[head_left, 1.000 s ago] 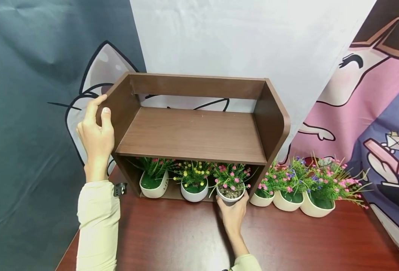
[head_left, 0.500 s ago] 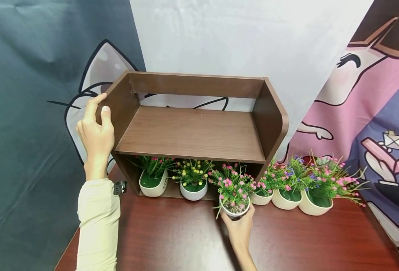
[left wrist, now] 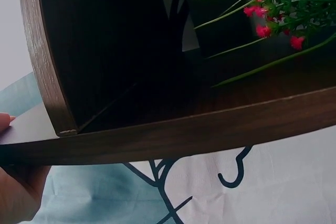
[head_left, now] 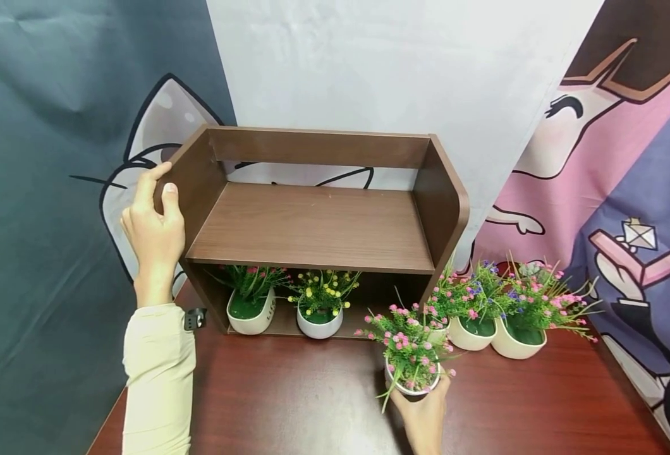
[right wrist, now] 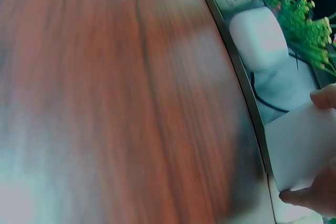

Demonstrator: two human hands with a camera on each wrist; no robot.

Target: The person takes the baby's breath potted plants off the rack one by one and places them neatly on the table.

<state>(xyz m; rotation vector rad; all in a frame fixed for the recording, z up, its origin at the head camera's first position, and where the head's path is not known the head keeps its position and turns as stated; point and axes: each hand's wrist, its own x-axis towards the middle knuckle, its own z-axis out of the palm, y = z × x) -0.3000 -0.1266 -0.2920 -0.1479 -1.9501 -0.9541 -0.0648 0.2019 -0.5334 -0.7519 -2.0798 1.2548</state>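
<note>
My right hand [head_left: 424, 417] grips a small white pot [right wrist: 296, 142] from below its rim, thumb and fingers on opposite sides. Pink-flowered greenery [head_left: 409, 344] fills this pot, in front of the shelf's lower right corner. My left hand [head_left: 155, 234] holds the left side panel of a brown two-tier wooden shelf [head_left: 312, 224]. In the left wrist view, part of that hand [left wrist: 18, 198] shows on both sides of the panel edge. On the lower tier stand a cream oval pot with red-pink flowers [head_left: 251, 316] and a round white pot with yellow flowers [head_left: 320, 322].
Right of the shelf, several cream pots of pink and blue flowers [head_left: 517, 341] stand in a row on the reddish-brown table [head_left: 289, 398]. The upper tier bears nothing. A printed cloth backdrop [head_left: 335, 63] hangs close behind the shelf.
My right hand has drawn the pink-flowered pot out of the lower tier, toward me and to the right. My left hand keeps its hold on the side panel. The head view has shifted slightly.
</note>
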